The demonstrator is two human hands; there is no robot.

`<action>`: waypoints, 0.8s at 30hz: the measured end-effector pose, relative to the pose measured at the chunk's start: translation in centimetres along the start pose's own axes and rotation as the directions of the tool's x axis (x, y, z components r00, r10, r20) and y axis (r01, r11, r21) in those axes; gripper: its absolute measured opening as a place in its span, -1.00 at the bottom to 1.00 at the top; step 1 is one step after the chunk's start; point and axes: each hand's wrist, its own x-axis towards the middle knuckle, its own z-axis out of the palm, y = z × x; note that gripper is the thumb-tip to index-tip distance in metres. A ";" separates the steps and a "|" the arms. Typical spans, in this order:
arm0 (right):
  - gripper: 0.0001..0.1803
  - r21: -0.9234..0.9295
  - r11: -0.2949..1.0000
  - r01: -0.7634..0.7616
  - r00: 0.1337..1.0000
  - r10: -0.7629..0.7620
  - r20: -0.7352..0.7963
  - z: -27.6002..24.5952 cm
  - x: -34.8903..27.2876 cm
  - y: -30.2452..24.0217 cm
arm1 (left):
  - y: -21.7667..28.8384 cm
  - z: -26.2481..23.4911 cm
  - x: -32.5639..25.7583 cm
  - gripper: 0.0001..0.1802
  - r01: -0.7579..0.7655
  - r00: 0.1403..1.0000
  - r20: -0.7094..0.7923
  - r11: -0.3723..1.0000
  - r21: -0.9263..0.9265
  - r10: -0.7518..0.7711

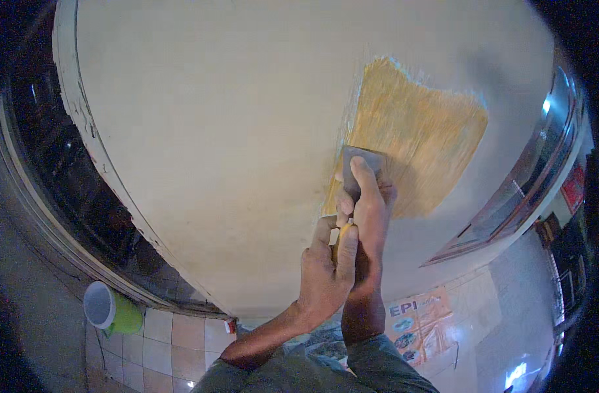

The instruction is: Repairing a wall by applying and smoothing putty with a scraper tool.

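Observation:
My right hand is closed on a flat dark-grey rectangular plate, with its thumb laid along the plate's face. The plate is held against the pale wall, at the lower left edge of a yellow-brown streaked patch with ragged whitish borders. Just below, my left hand is closed around a small yellow piece that looks like a handle, touching my right hand. Whether the yellow piece joins the plate is hidden by my fingers.
A green bucket with a pale inside stands on the tiled floor at lower left. An orange printed sheet lies on the floor at lower right. Dark openings with frames flank the wall; the left frame's paint is chipped.

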 end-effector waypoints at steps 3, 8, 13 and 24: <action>-0.73 -0.045 0.999 -0.005 1.000 0.006 0.026 -0.8 0.7 -0.2 | 0.5 0.3 -0.1 -0.70 0.007 1.000 0.014 0.999 0.054 -0.007; -0.72 -0.092 0.992 0.087 0.995 -0.083 0.051 -1.1 0.4 1.0 | -1.5 0.3 0.0 -0.69 0.010 1.000 -0.004 0.999 -0.044 -0.010; -0.71 -0.131 0.980 0.150 0.987 -0.156 -0.039 -1.1 1.4 3.3 | -2.6 -0.4 -0.2 -0.71 -0.049 0.999 -0.021 0.999 0.021 0.049; -0.75 -0.095 0.992 0.081 0.996 -0.083 -0.015 -1.9 0.4 3.9 | -3.5 -0.6 -0.7 -0.69 -0.011 1.000 -0.010 0.997 0.079 0.012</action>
